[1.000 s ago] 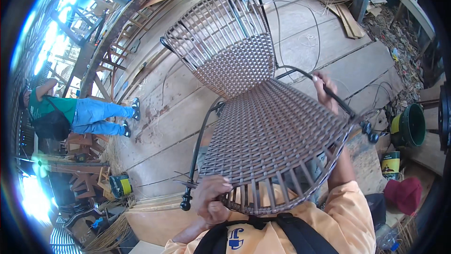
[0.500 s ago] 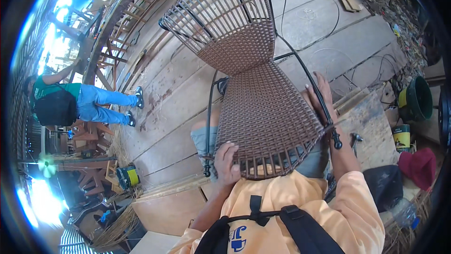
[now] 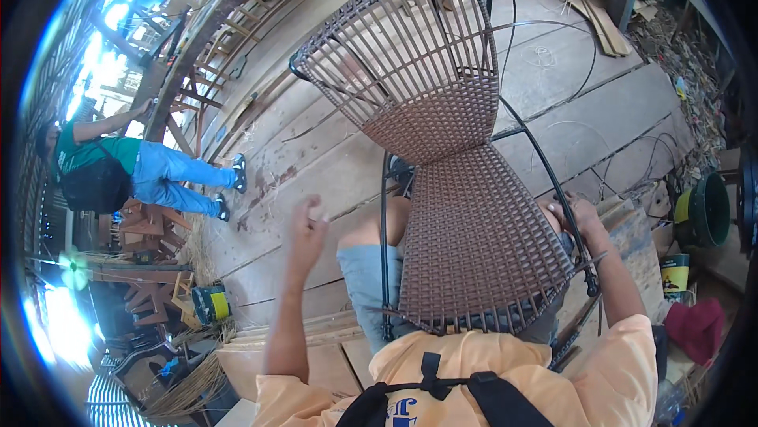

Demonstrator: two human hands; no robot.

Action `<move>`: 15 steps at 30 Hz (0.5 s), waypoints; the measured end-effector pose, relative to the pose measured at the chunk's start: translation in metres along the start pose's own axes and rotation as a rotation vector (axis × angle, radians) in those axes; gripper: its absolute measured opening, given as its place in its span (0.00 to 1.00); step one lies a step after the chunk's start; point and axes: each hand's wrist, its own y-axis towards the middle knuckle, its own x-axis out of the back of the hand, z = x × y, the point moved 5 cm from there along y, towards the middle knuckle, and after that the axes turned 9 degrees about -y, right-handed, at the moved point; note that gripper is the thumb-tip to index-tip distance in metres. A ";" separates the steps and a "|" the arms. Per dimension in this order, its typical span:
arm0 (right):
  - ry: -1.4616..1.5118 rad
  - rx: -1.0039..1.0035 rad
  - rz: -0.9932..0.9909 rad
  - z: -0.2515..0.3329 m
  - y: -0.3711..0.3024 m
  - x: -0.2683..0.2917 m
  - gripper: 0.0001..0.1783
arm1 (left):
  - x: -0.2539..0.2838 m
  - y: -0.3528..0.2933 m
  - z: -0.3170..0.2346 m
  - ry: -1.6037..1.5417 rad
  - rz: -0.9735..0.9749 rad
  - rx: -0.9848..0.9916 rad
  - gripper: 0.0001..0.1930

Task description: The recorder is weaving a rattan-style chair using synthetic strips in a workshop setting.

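A brown woven wicker chair (image 3: 482, 241) with a black metal frame rests across my lap, its slatted, openwork back (image 3: 410, 40) toward the far side. My right hand (image 3: 578, 214) is closed round the black metal rod along the chair's right side. My left hand (image 3: 306, 229) is raised in the air left of the chair, apart from it. Its fingers are curled, a little blurred, and nothing shows in them. A long thin brown strand (image 3: 545, 22) loops out from the chair back to the right.
At the left a person in a green shirt (image 3: 106, 160) stands by wooden frames. Right of me are a dark green bucket (image 3: 703, 210), a yellow-labelled can (image 3: 675, 275) and a maroon cloth hat (image 3: 695, 331). Wood offcuts (image 3: 604, 24) lie at the far right.
My left hand has left the chair's near edge and risen to the left. My right hand has drawn nearer and curled at the rod. The chair appears shifted to the right.
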 end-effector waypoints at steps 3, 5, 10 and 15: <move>-0.159 -0.015 0.017 -0.004 0.009 0.015 0.34 | -0.007 0.060 0.015 0.079 0.014 0.108 0.23; -0.168 0.006 0.140 0.019 0.014 0.040 0.30 | -0.014 0.098 0.031 0.238 -0.078 -0.197 0.25; -0.387 0.023 0.020 -0.032 0.046 0.029 0.13 | -0.022 0.175 0.058 0.255 -0.254 -0.186 0.25; 0.228 -0.222 -0.144 -0.064 0.145 0.092 0.20 | -0.048 0.166 0.116 -0.085 0.056 0.297 0.21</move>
